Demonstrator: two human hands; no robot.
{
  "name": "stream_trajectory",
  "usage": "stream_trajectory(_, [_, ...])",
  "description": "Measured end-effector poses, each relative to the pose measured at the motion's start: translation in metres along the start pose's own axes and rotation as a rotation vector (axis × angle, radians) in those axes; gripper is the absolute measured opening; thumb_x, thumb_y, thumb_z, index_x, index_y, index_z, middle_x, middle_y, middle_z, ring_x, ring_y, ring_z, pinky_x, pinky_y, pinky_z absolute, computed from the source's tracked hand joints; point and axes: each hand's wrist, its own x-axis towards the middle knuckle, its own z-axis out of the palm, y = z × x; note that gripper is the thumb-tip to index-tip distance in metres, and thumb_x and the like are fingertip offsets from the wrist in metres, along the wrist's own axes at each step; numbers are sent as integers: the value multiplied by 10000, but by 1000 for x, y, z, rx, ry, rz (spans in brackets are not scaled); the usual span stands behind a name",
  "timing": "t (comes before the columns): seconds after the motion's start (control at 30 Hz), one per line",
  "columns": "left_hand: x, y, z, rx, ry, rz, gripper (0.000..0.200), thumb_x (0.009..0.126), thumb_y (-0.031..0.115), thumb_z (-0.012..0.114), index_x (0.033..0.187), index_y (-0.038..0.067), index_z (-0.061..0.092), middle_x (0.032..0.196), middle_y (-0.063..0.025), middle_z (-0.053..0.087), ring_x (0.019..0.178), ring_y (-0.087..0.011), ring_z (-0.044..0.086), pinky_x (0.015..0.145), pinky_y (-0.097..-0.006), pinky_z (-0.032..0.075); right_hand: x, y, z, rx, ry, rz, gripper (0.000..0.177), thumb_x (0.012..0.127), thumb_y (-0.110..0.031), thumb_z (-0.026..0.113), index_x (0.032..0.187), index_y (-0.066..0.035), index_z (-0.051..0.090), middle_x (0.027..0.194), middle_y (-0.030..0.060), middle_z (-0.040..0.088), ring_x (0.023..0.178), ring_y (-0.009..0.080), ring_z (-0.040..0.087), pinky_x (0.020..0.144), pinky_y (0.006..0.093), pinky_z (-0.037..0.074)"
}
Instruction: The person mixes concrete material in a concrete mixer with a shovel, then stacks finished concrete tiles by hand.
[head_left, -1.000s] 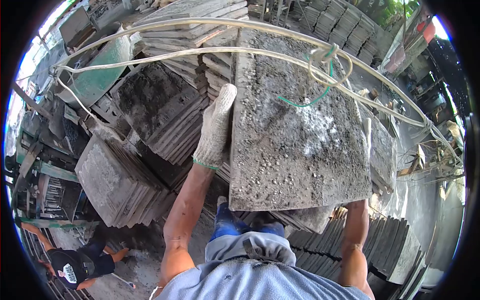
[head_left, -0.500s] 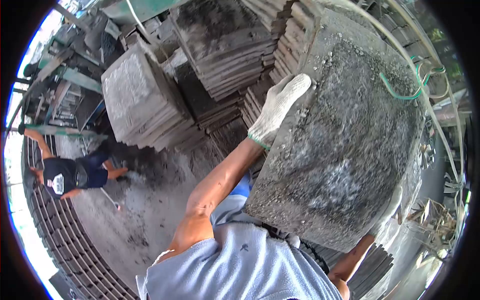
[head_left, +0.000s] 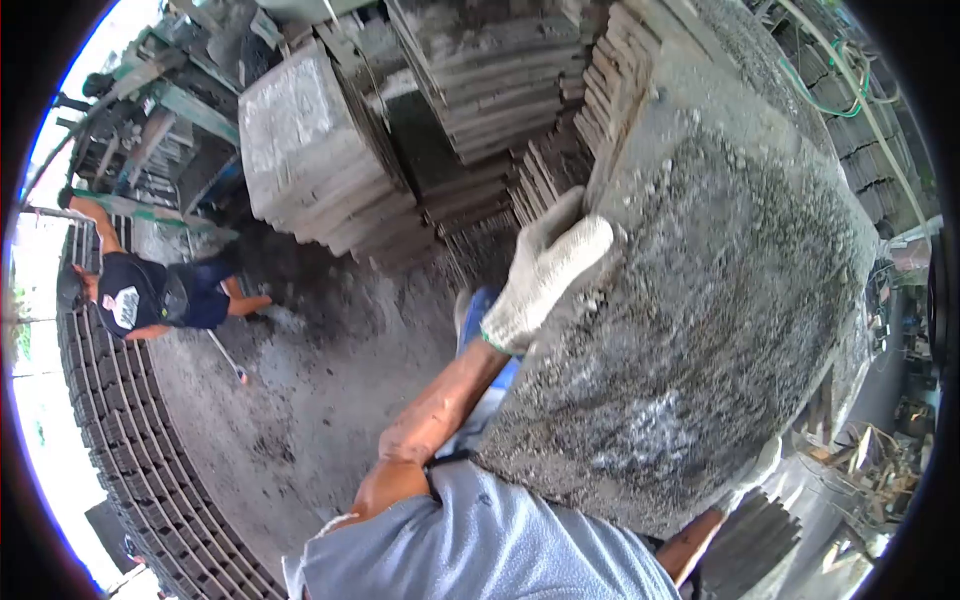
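A large flat slab (head_left: pixel 700 320), grey with a rough, gritty face, is tilted up in front of my body. My left hand (head_left: pixel 550 270), in a white knitted glove, grips its left edge, with the thumb on the gritty face and the fingers behind. At the lower right edge, only a strip of my gloved right hand (head_left: pixel 762 465) shows. Its fingers are hidden behind the slab, and the forearm comes up from below. Both hands hold the slab between them.
Stacks of thin boards (head_left: pixel 330 190) stand at the upper left, with another stack (head_left: pixel 510 80) behind the slab. A person (head_left: pixel 160 290) in dark clothes works at the far left beside a rack of dark tiles (head_left: pixel 130 430). Green wire (head_left: pixel 845 100) hangs upper right.
My left hand and the slab's left edge sit lower in view, still gripped. The board stacks and the other person appear higher and farther right as my head view shifts.
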Motion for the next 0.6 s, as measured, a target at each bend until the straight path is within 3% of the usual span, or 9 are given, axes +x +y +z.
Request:
stream_trajectory(0.13, [4, -10, 7, 99, -71, 10, 623, 892, 401, 671, 1304, -34, 501, 1142, -30, 563, 1051, -98, 477, 950, -260, 389, -24, 16, -3, 28, 52, -7, 387, 969, -225, 481, 1252, 33, 545, 1233, 149, 588, 1089, 230, 571, 948, 355, 453])
stream_trajectory(0.4, [12, -35, 13, 104, -272, 56, 620, 892, 380, 679, 1314, -35, 494, 1169, -60, 583, 1074, -98, 488, 945, -257, 392, -75, 43, -16, 20, 124, -44, 364, 961, -203, 492, 1222, 41, 563, 1219, 158, 600, 1091, 247, 579, 941, 358, 459])
stream_trajectory(0.5, [10, -35, 13, -65, -275, 53, 592, 883, 289, 707, 1319, -48, 492, 1168, -60, 606, 1059, -107, 537, 937, -250, 420, -83, 49, -16, 9, 116, -81, 355, 958, -195, 496, 1211, 44, 569, 1213, 162, 604, 1091, 253, 582, 939, 360, 462])
stream_trajectory(0.6, [5, 6, 15, 13, -165, 137, 580, 889, 232, 693, 1348, -49, 474, 1203, -77, 604, 1083, -114, 547, 937, -249, 435, -43, 34, -12, -43, 11, -152, 346, 955, -187, 499, 1199, 47, 576, 1208, 165, 609, 1092, 260, 585, 936, 361, 464])
